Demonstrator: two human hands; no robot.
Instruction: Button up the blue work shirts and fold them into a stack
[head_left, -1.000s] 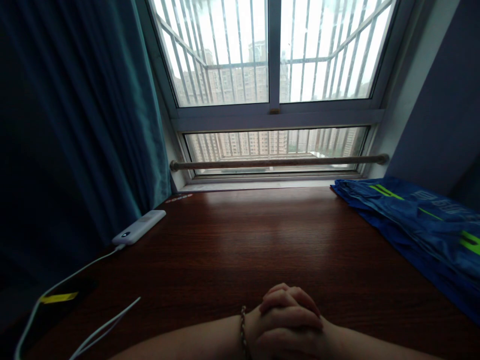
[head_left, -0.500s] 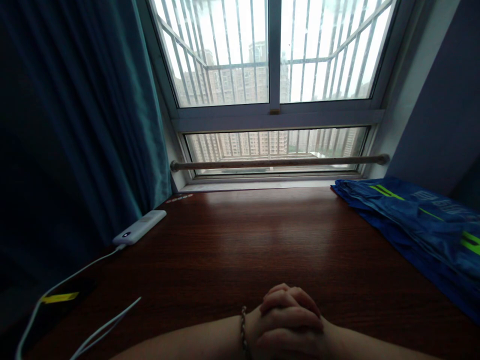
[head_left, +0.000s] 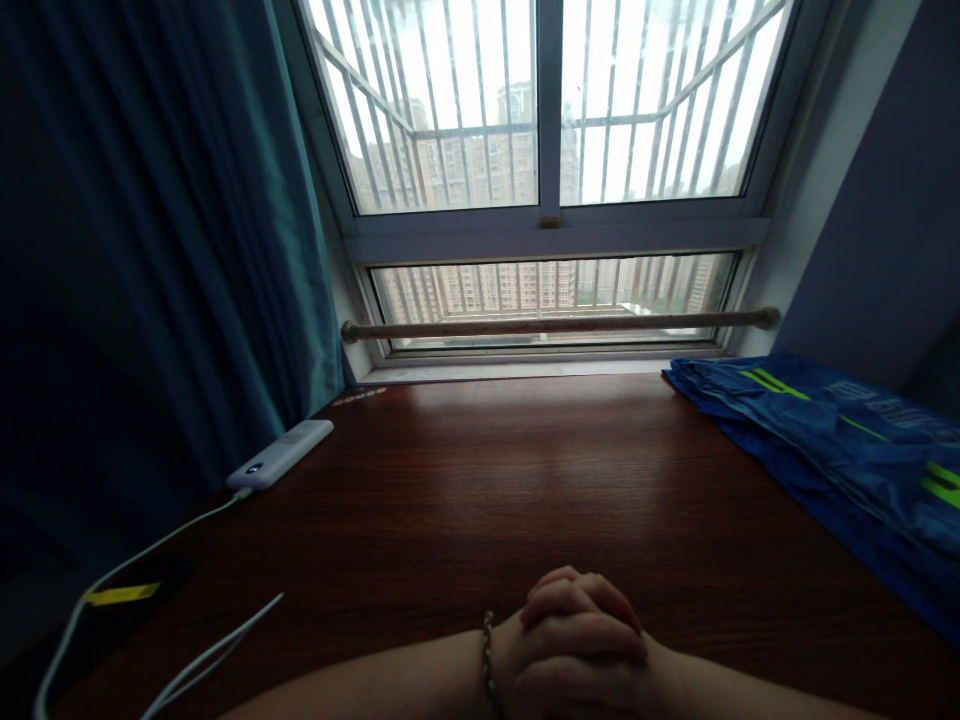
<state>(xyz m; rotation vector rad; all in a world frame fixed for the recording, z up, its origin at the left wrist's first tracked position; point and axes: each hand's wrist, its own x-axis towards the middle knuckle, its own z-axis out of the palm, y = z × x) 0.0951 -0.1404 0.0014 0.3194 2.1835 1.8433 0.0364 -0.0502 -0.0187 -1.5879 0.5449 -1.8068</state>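
Note:
At the bottom edge, my left hand (head_left: 517, 650) and my right hand (head_left: 637, 625) are clasped together, low over the brown wooden tabletop (head_left: 487, 500). Their fingers fold closely over one another, and no object shows between them. The undersides and part of the fingers are hidden. A thin braided bracelet (head_left: 489, 660) circles my left wrist. My forearms come in from the two lower corners. Closest to the hands on the left is a loop of white cable (head_left: 217, 645).
A white power bank (head_left: 281, 455) with a plugged-in cable (head_left: 161, 540) lies at the left, beside the blue curtain (head_left: 225, 250). A yellow strip (head_left: 124, 594) is near the cable. Folded blue fabric (head_left: 817, 440) covers the right side. Behind stands a barred window (head_left: 550, 120) with a rail (head_left: 555, 326).

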